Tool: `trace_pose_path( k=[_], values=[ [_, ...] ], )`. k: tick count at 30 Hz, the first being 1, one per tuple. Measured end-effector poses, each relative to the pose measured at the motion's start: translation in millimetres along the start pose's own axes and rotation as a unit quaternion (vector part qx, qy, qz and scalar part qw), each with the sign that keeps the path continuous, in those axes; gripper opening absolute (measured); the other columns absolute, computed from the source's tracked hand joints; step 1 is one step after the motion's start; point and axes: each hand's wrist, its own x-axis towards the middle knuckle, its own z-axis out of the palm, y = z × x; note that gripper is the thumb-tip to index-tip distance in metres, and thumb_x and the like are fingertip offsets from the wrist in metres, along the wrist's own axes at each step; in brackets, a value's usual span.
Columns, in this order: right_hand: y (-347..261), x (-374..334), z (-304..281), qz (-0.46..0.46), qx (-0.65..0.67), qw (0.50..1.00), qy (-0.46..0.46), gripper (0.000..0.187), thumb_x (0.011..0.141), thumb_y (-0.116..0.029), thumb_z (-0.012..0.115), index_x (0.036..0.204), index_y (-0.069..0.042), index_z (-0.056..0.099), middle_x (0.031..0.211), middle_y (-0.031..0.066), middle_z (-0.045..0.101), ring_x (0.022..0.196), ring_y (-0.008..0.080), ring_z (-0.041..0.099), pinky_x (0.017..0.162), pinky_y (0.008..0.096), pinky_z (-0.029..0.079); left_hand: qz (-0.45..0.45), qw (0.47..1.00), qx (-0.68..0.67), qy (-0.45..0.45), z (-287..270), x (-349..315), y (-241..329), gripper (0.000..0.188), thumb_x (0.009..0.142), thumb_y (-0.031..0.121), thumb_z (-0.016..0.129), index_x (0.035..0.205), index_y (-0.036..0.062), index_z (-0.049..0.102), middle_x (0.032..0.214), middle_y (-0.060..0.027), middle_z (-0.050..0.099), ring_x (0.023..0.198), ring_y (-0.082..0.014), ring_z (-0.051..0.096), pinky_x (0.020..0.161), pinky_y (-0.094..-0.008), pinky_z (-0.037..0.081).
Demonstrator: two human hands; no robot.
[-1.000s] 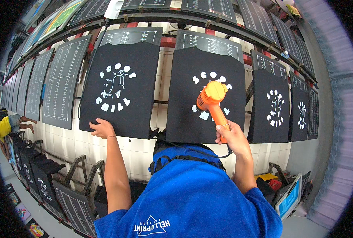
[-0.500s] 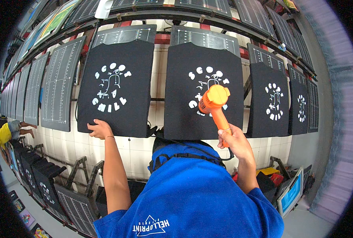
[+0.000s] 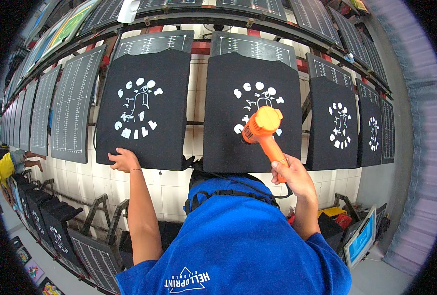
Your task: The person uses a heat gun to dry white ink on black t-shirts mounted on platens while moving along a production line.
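My right hand point(image 3: 294, 174) is wrapped round the handle of an orange heat gun point(image 3: 267, 123) with a black cord. Its head hangs over a black T-shirt point(image 3: 228, 93) on a board in front of me, nozzle toward the lower left. The gun hides part of that shirt's white ring of letters and line drawing. On the left, a second black T-shirt point(image 3: 171, 128) with the same white print lies flat over its board. At its near edge rests my left hand point(image 3: 125, 161), fingers apart on the fabric.
Two more printed black shirts point(image 3: 321, 132) cover boards to the right. Bare marked boards point(image 3: 73, 108) line up at left. Behind a dark rail point(image 3: 198, 17) stand further boards. A person in yellow point(image 3: 3, 168) bends at far left. A blue framed screen point(image 3: 360, 238) leans at lower right.
The heat gun has shifted slightly left and down, its nozzle tipping further toward the lower left over the print. My left hand has stayed in place.
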Motion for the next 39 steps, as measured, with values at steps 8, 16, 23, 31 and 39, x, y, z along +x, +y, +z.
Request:
trace_pose_path(
  k=[8, 16, 23, 31, 39],
  values=[
    [4, -1, -3, -0.003, -0.004, 0.999, 0.032, 0.026, 0.092, -0.023, 0.061, 0.102, 0.0, 0.055, 0.071, 0.0012, 0.058, 0.059, 0.0099, 0.059, 0.053, 0.0233, 0.048, -0.002, 1.0, -0.005, 0.002, 1, 1, -2, 0.059, 0.095, 0.043, 0.042, 0.144, 0.0132, 0.028, 0.134, -0.0382, 0.028, 0.115, -0.0484, 0.047, 0.091, -0.0551, 0.043],
    [7, -7, -7, 0.009, -0.004, 0.999, 0.039, 0.025, 0.092, -0.022, 0.06, 0.103, 0.0, 0.055, 0.071, 0.0014, 0.057, 0.059, 0.0106, 0.059, 0.054, 0.0248, 0.048, -0.009, 1.0, 0.001, -0.005, -5, -3, 6, 0.057, 0.096, 0.041, 0.04, 0.144, 0.0112, 0.029, 0.138, -0.0385, 0.023, 0.119, -0.0483, 0.045, 0.091, -0.0546, 0.043],
    [8, -13, -11, 0.001, -0.007, 1.0, 0.029, 0.026, 0.093, -0.022, 0.06, 0.104, 0.0, 0.055, 0.07, 0.0008, 0.057, 0.059, 0.0106, 0.059, 0.055, 0.0245, 0.049, -0.004, 1.0, -0.005, -0.004, -3, -2, 3, 0.058, 0.096, 0.04, 0.04, 0.144, 0.0109, 0.028, 0.138, -0.0394, 0.023, 0.119, -0.0491, 0.045, 0.091, -0.0554, 0.043],
    [8, -14, -10, -0.006, -0.021, 0.999, 0.033, 0.028, 0.093, -0.025, 0.059, 0.105, -0.001, 0.055, 0.071, 0.0017, 0.057, 0.061, 0.0111, 0.058, 0.056, 0.0259, 0.047, 0.0, 1.0, -0.002, -0.01, -6, -3, 3, 0.059, 0.096, 0.04, 0.04, 0.144, 0.0103, 0.027, 0.136, -0.038, 0.025, 0.116, -0.0477, 0.047, 0.09, -0.0548, 0.043],
    [5, -7, -3, -0.033, -0.006, 0.997, 0.067, 0.026, 0.093, -0.023, 0.059, 0.103, 0.0, 0.055, 0.071, 0.0013, 0.056, 0.06, 0.0107, 0.058, 0.056, 0.0247, 0.049, -0.003, 1.0, 0.008, -0.001, 0, -1, 2, 0.059, 0.096, 0.041, 0.04, 0.145, 0.0121, 0.027, 0.136, -0.0381, 0.025, 0.114, -0.0478, 0.048, 0.09, -0.0544, 0.044]
  ],
)
